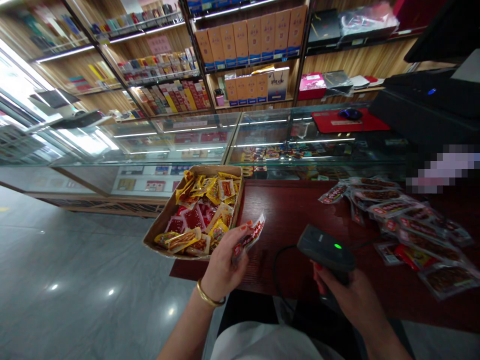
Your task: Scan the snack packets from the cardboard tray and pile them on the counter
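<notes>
Shop interior, as I view it remotely: stocked shelves point(352, 55), glass case point(255, 120), dark red bench point(279, 207). Item one: small clear snack packet point(255, 236), held above the bench, just right of the cardboard box point(157, 227); by my judgement light, soft, bendy and slick-filmed, hardly fragile, best pinched by a side edge. Item two: black scanner point(326, 247), green light lit; probably stiff, moderately light, best taken by the handle. Left hand point(229, 255): forearm rising from below, thumb and fingers nearly together on the packet, packet tilted upward. Right hand point(347, 292): fingers wrapped round the scanner's handle, scanner head angled leftward. Packet pile point(408, 212): on the bench, beyond the right hand.
</notes>
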`<state>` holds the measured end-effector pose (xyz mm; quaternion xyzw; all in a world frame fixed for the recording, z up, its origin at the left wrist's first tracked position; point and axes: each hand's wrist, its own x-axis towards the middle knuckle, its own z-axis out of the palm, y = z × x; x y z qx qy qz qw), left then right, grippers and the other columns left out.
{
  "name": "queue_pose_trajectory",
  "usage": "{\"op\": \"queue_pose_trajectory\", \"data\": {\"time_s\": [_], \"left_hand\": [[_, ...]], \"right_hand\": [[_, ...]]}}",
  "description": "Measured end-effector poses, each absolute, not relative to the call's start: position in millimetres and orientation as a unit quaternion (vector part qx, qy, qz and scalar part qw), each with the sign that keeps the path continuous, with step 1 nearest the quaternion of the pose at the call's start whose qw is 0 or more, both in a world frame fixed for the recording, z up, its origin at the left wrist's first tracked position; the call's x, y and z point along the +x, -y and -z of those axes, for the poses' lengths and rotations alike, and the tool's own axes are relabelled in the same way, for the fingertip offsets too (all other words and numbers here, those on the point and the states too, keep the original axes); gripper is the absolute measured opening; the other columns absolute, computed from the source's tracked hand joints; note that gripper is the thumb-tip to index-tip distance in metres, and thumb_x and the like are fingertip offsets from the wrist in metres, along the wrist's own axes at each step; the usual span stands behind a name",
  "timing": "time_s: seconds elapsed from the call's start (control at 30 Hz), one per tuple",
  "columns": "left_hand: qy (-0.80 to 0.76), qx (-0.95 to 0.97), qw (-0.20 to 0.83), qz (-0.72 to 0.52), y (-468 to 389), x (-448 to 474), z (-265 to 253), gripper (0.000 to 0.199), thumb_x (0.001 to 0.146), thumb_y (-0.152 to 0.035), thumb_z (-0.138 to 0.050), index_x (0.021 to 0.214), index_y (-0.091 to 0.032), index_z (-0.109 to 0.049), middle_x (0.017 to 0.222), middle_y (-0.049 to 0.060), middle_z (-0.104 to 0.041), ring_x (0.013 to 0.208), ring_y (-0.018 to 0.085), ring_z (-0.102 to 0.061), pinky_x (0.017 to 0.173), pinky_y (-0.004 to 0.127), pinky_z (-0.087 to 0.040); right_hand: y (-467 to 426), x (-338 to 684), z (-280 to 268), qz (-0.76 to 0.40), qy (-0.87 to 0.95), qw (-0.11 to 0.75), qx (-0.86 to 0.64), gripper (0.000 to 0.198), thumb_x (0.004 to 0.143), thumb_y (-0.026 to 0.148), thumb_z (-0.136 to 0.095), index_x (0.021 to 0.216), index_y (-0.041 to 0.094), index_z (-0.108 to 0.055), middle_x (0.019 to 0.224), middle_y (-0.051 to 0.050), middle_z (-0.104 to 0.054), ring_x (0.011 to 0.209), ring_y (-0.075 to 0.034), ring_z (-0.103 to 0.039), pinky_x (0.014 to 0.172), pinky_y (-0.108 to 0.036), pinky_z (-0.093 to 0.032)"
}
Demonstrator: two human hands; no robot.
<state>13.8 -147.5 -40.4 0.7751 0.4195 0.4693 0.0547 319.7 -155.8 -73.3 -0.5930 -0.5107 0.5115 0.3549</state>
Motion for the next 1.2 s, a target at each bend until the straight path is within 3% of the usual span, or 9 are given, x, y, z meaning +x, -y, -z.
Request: {"op": "queue_pose_trajectory", "data": {"time_s": [0.2,0.33,0.47,0.57,0.7,0.83,0.93,1.03,1.2], "left_hand": [[-0.412,0.768,0.072,-0.486,144,18,39,0.066,0.084,0.001,-0.056,0.145,-0.022,-0.049,0.136,0.014,-0.066,0.130,0.024,-0.062,0.108,0.043,-0.053],[-0.435,0.748,0.084,-0.494,131,37,41,0.048,0.084,-0.002,-0.061,0.127,-0.023,-0.063,0.132,0.012,-0.068,0.125,0.023,-0.065,0.106,0.042,-0.054],[-0.463,0.695,0.166,-0.524,99,77,57,0.020,0.084,-0.009,-0.070,0.100,-0.021,-0.073,0.121,0.010,-0.071,0.112,0.022,-0.069,0.099,0.040,-0.058],[-0.444,0.652,0.257,-0.559,56,124,72,0.010,0.082,-0.017,-0.077,0.091,-0.020,-0.076,0.113,0.011,-0.071,0.106,0.021,-0.070,0.092,0.037,-0.060],[-0.417,0.588,0.380,-0.580,-19,212,78,0.009,0.080,-0.021,-0.079,0.089,-0.020,-0.078,0.112,0.011,-0.071,0.101,0.020,-0.070,0.084,0.033,-0.061],[-0.437,0.600,0.408,-0.531,-83,298,64,0.011,0.081,-0.012,-0.075,0.091,-0.015,-0.079,0.111,0.014,-0.073,0.109,0.021,-0.068,0.101,0.038,-0.055],[-0.410,0.639,0.433,-0.485,-104,333,55,0.021,0.075,-0.005,-0.077,0.093,-0.014,-0.079,0.111,0.015,-0.076,0.108,0.023,-0.070,0.103,0.039,-0.055],[-0.403,0.660,0.438,-0.460,-98,328,52,0.031,0.071,-0.002,-0.079,0.099,-0.014,-0.079,0.120,0.015,-0.075,0.115,0.025,-0.070,0.109,0.040,-0.052],[-0.407,0.679,0.376,-0.482,-27,238,42,0.029,0.085,-0.015,-0.070,0.114,-0.018,-0.076,0.123,0.012,-0.075,0.114,0.023,-0.070,0.104,0.037,-0.055]], "right_hand": [[157,319,74,-0.500,0.508,0.366,-0.598,0.039,0.081,0.055,-0.076,0.070,0.018,-0.078,0.063,-0.007,-0.074,0.059,-0.022,-0.069,0.060,-0.027,-0.055],[160,318,69,-0.494,0.497,0.388,-0.599,0.040,0.081,0.056,-0.075,0.069,0.018,-0.076,0.058,-0.006,-0.071,0.056,-0.021,-0.067,0.057,-0.028,-0.054],[166,325,66,-0.475,0.470,0.429,-0.608,0.046,0.080,0.062,-0.074,0.069,0.018,-0.075,0.056,-0.005,-0.069,0.053,-0.019,-0.063,0.055,-0.028,-0.052],[171,333,69,-0.473,0.436,0.455,-0.616,0.048,0.080,0.064,-0.075,0.069,0.017,-0.074,0.058,-0.005,-0.069,0.052,-0.018,-0.062,0.055,-0.028,-0.051],[175,345,73,-0.473,0.404,0.479,-0.619,0.052,0.076,0.068,-0.077,0.068,0.017,-0.074,0.058,-0.005,-0.069,0.050,-0.017,-0.061,0.052,-0.028,-0.051],[180,356,73,-0.460,0.378,0.483,-0.642,0.059,0.067,0.074,-0.079,0.065,0.016,-0.076,0.054,-0.006,-0.069,0.046,-0.018,-0.062,0.048,-0.028,-0.052],[185,363,73,-0.439,0.356,0.494,-0.660,0.060,0.067,0.076,-0.078,0.069,0.015,-0.078,0.051,-0.006,-0.068,0.044,-0.018,-0.062,0.044,-0.028,-0.051],[187,366,72,-0.439,0.369,0.479,-0.665,0.059,0.070,0.074,-0.077,0.067,0.016,-0.079,0.052,-0.007,-0.069,0.045,-0.019,-0.064,0.045,-0.028,-0.052],[174,360,78,-0.457,0.419,0.424,-0.660,0.054,0.070,0.071,-0.078,0.066,0.017,-0.080,0.060,-0.009,-0.075,0.056,-0.023,-0.071,0.056,-0.029,-0.058]]}}
